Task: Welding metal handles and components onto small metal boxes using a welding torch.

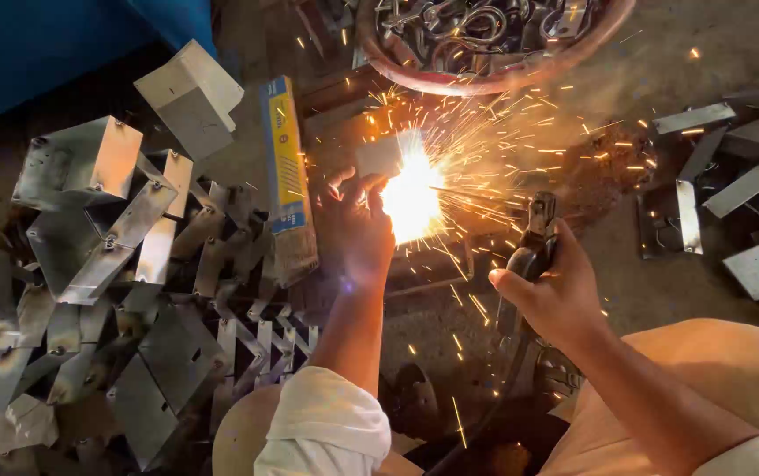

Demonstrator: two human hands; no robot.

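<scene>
Right now sparks are flying: a white-hot arc (412,196) burns mid-frame, w/ orange sparks spraying up and to the right over the dark floor (653,291). The right hand (557,295) is wrapped tight around the black welding electrode holder (531,256), fingers closed on its grip, thumb along the side; a thin rod (463,193) runs from the holder's head toward the glare. The left hand (357,225) sits just left of the arc, fingers curled on a small square metal piece (379,157); the glare washes out the fingertips, so the exact grip is hard to read, but it looks pinched onto the piece. A white rolled sleeve (322,423) shows at the left elbow.

Just beside the left hand, a long blue-and-yellow box (284,150) lies w/ rod ends poking out its near end. Far left, a big heap of folded sheet-metal brackets (123,291). Top centre, a round basin (485,75) holding metal hooks and rings. Far right, more flat metal plates (732,194), well apart from the hands. Blue sheet (44,44) top left.
</scene>
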